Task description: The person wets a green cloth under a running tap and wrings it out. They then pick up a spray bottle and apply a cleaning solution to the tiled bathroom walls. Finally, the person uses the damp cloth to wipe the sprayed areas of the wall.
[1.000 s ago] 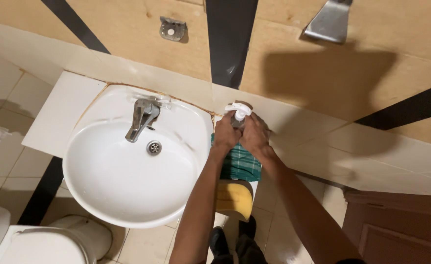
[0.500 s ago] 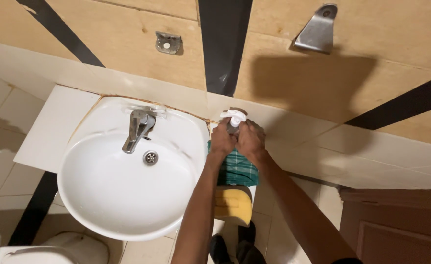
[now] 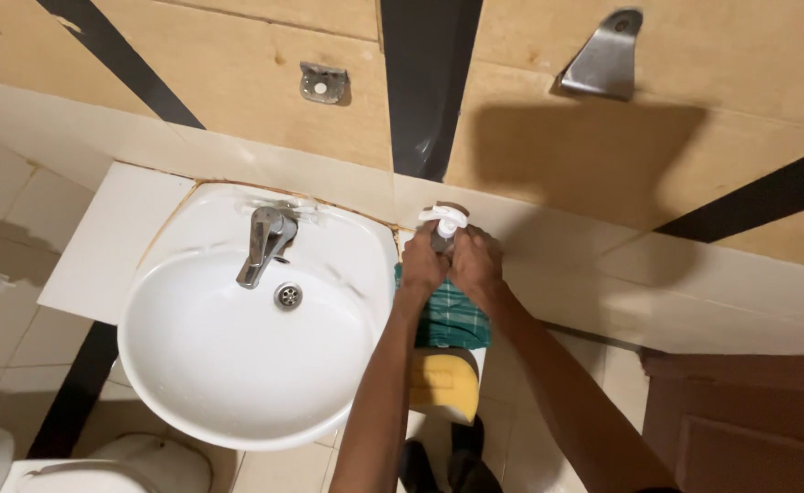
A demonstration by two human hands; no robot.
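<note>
Nearest to us, at the bottom edge, our dark shoes point(image 3: 448, 461) stand on the pale floor tiles point(image 3: 548, 383), and the rim of a white toilet point(image 3: 137, 466) shows at the lower left. Just above the shoes a yellow sponge point(image 3: 445, 383) lies on the narrow ledge to the right of the basin, and touching its far edge is a folded green checked cloth point(image 3: 452, 319). Our two forearms rise over both of them and meet at a pump bottle point(image 3: 442, 228), which stands at the back of that ledge, close to the wall and just beside the basin's right rim. Our left hand point(image 3: 422, 265) is wrapped around the bottle's left side and our right hand point(image 3: 475, 265) grips it from the right, fingers curled, so that only the white pump head and a bit of the grey neck show between them. To the left, the round white basin point(image 3: 201, 365) holds a drain point(image 3: 287, 295) and a chrome tap point(image 3: 263, 242) with its lever pointing toward us. Farthest off, the tan wall panel point(image 3: 238, 82) carries a broad black stripe point(image 3: 428, 82), a small metal plate point(image 3: 322, 84) and a steel bracket point(image 3: 603, 57) at the upper right.
</note>
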